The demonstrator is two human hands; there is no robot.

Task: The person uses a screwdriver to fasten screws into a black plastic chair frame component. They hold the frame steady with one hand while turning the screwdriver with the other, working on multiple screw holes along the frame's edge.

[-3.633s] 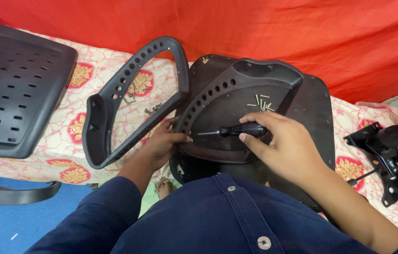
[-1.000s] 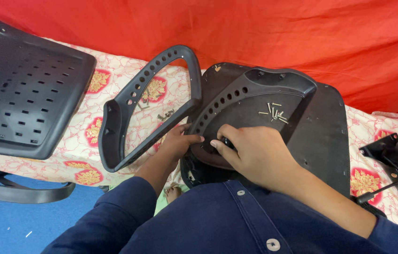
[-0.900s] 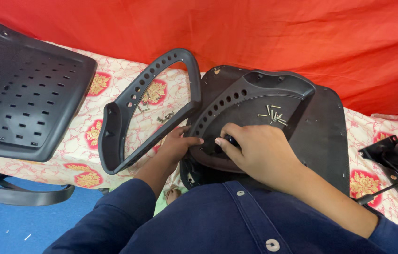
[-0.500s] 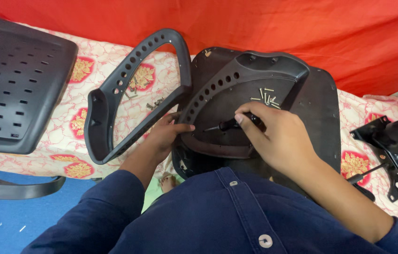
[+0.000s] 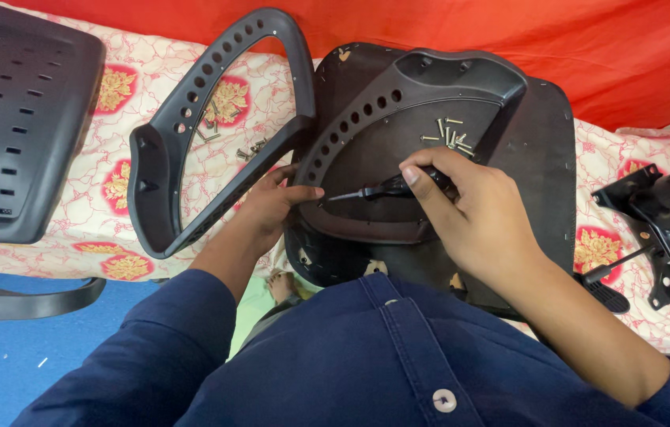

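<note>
Screwdriver [image 5: 386, 188] over floral-clothed table [image 5: 98, 229]

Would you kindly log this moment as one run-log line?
right hand: holds screwdriver | left hand: steadies armrest against seat base | loose screws on base

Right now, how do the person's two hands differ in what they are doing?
The right hand grips a black screwdriver with its tip pointing left; the left hand holds no tool. The left hand rests its fingers where the armrest meets the black seat base, while the right hand hovers over that base near loose screws. Both are bare, in dark blue sleeves.
</note>
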